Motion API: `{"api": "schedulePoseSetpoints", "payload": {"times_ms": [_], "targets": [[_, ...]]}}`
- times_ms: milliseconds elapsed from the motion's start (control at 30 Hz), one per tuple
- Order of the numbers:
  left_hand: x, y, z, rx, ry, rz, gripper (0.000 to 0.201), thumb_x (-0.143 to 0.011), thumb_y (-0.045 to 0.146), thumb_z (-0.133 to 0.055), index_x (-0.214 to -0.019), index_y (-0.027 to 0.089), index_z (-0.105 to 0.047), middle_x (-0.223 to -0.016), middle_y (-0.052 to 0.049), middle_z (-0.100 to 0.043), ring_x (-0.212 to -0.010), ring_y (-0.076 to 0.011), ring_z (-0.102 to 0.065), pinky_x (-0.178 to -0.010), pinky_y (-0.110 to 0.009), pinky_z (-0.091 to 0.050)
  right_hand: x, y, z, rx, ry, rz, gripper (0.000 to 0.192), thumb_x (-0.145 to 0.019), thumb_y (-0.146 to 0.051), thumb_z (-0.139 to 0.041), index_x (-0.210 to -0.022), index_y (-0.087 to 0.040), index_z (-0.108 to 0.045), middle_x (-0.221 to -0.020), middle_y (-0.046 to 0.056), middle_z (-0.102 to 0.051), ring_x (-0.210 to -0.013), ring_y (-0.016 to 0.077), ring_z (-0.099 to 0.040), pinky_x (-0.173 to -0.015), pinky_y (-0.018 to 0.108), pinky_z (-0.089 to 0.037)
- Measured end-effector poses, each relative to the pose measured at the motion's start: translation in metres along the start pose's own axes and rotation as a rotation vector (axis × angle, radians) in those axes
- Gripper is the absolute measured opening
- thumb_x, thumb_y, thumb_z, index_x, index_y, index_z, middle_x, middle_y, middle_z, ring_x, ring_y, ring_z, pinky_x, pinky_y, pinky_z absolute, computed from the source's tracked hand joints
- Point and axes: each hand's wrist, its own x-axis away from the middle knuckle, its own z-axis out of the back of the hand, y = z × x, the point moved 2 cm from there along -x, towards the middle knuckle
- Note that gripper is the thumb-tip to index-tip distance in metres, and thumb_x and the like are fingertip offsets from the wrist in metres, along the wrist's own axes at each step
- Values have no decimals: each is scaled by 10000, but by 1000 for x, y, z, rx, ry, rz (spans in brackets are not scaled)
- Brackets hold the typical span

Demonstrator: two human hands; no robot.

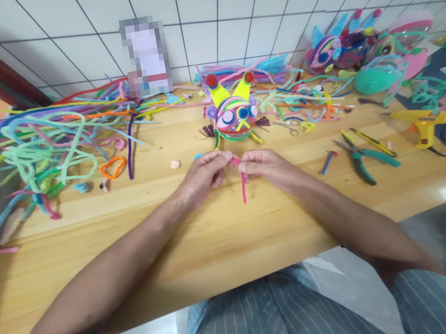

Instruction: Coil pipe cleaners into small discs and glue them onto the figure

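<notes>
At nine o'clock on the worktop (pixel 219 247) lies a loose heap of pipe cleaners (pixel 43 140) in many colours, with an orange loop (pixel 113 167) at its near edge. Toward the centre, the left hand (pixel 205 174) is closed, its fingertips pinching the top of a pink pipe cleaner (pixel 242 181). The right hand (pixel 263 166) is closed on the same piece from the other side, so both hands meet just above the wood, and the free end hangs straight down between them. This pipe cleaner looks very light and fuzzy, with a thin core that should bend easily and keep its bend; it is best held near the spot being bent, between thumb and forefinger. At twelve o'clock, just beyond the hands, stands a round pipe-cleaner figure (pixel 235 116) with yellow ears. At two o'clock lie green-handled pliers (pixel 362 159), then a yellow glue gun (pixel 424 127). No brand or writing can be read anywhere.
</notes>
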Motion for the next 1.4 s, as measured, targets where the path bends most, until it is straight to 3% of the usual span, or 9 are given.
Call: {"api": "schedulePoseSetpoints", "payload": {"times_ms": [200, 400, 533, 633, 733, 867, 967, 1200, 1400], "targets": [[-1, 21, 9, -306, -108, -61, 250, -699, 366, -888, -750, 163, -752, -542, 48, -521, -496, -62, -350, -467, -209, -228, 4, -7, 4, 46, -55, 5, 316, -752, -466, -799, -737, -182, -661, -681, -12, -625, -662, 131, -578, -691, 288, -505], [11, -6, -13, 87, 122, -1, 297, -702, 373, -878, -754, 153, -686, -525, 68, -467, -452, -50, -311, -445, -205, -231, 1, 0, -5, 66, 5, 91, 413, -754, -563, -799, -745, -187, -627, -709, -12, -618, -678, 128, -559, -699, 283, -483], [14, -16, -19, 284, 142, 81, 320, -706, 362, -880, -776, 161, -641, -616, 59, -518, -440, -37, -330, -429, -188, -232, -2, 3, -6, 58, 29, 97, 432, -745, -589, -796, -763, -192, -627, -715, -17, -609, -686, 131, -553, -697, 280, -475], [7, -7, -9, 172, 64, 31, 362, -729, 454, -869, -814, 161, -673, -703, 26, -598, -456, -42, -383, -428, -201, -252, 0, -1, -2, 58, 21, 86, 401, -765, -561, -783, -763, -190, -629, -722, -12, -617, -694, 135, -562, -704, 282, -474], [0, 6, 4, -61, -55, -41, 371, -749, 486, -861, -873, 160, -734, -613, 43, -540, -470, -52, -374, -453, -205, -249, 2, -6, 2, 73, -16, 78, 376, -781, -534, -770, -746, -187, -626, -703, -13, -611, -679, 133, -555, -696, 282, -468], [0, 14, 8, -248, -88, -51, 357, -706, 461, -889, -821, 163, -730, -530, 74, -458, -462, -53, -330, -461, -210, -220, 3, -7, 2, 118, -58, 88, 379, -793, -537, -757, -739, -187, -624, -690, -16, -598, -667, 131, -540, -679, 279, -452], [5, 10, 0, -190, -20, -71, 388, -670, 466, -907, -759, 156, -689, -535, 73, -465, -466, -48, -325, -459, -208, -227, 2, -5, 0, 131, -45, 116, 411, -796, -570, -753, -738, -190, -606, -687, -22, -574, -660, 128, -519, -658, 273, -422], [14, -16, -19, 221, 192, 8, 359, -706, 389, -895, -784, 167, -625, -539, 90, -432, -432, -38, -310, -429, -176, -236, -1, 3, -12, 104, 42, 176, 442, -791, -599, -752, -755, -187, -595, -710, -25, -572, -675, 122, -506, -655, 267, -411], [3, -4, -4, 98, 57, 17, 384, -748, 479, -860, -830, 155, -672, -625, 39, -560, -433, -49, -376, -404, -196, -243, -1, 0, -6, 12, -19, 123, 419, -770, -570, -771, -732, -188, -604, -684, -26, -586, -658, 120, -533, -669, 270, -446]]}}
